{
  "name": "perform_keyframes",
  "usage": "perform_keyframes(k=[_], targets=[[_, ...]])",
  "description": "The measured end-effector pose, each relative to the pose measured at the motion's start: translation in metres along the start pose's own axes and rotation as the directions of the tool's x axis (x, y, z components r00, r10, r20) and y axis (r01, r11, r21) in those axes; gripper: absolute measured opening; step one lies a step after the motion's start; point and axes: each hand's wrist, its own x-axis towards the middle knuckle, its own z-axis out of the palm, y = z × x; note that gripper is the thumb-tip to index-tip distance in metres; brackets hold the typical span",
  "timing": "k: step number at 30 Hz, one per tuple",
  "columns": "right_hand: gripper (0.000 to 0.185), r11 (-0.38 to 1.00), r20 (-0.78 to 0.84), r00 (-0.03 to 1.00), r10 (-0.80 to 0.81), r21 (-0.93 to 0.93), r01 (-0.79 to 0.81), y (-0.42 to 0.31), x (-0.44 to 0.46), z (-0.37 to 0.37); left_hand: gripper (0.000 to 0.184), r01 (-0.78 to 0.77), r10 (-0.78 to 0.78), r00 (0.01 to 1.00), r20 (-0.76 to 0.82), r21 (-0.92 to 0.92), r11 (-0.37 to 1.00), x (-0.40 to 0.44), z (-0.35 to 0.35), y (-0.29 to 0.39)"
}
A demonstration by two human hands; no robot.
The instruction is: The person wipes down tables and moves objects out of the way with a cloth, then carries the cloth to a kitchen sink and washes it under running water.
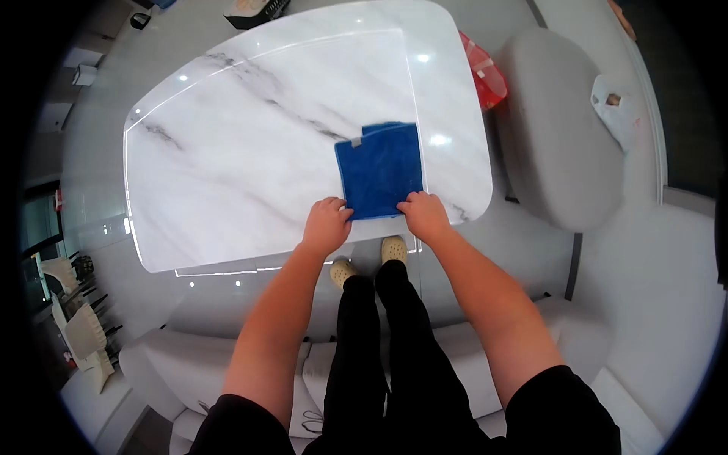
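A blue cloth (381, 171) lies flat, folded in a rough rectangle, near the front edge of the white marble-patterned table (250, 144). A small pale tag shows at its upper left corner, and a second layer sticks out a little along the far edge. My left hand (327, 224) is closed on the cloth's near left corner. At the near right corner, my right hand (425, 214) pinches the cloth between thumb and fingers.
A grey ottoman (561, 129) stands right of the table, with a red bag (483, 72) between them. Behind my legs is a grey sofa (470, 353). A black box (256, 11) sits beyond the far edge. White chairs (85, 330) stand at far left.
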Motion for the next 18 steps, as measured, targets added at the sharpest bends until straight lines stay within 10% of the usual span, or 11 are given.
perform_keyframes(k=[13, 18], targets=[[0.014, 0.995, -0.002, 0.999, 0.050, 0.091, -0.050, 0.019, -0.063, 0.027, 0.071, -0.045, 0.053, 0.981, 0.188, -0.042, 0.998, -0.020, 0.033, 0.069], [0.010, 0.963, -0.045, 0.997, 0.058, 0.267, -0.044, 0.022, -0.052, 0.027, 0.063, 0.004, 0.000, 0.995, 0.103, -0.040, 0.999, 0.009, 0.060, 0.089]])
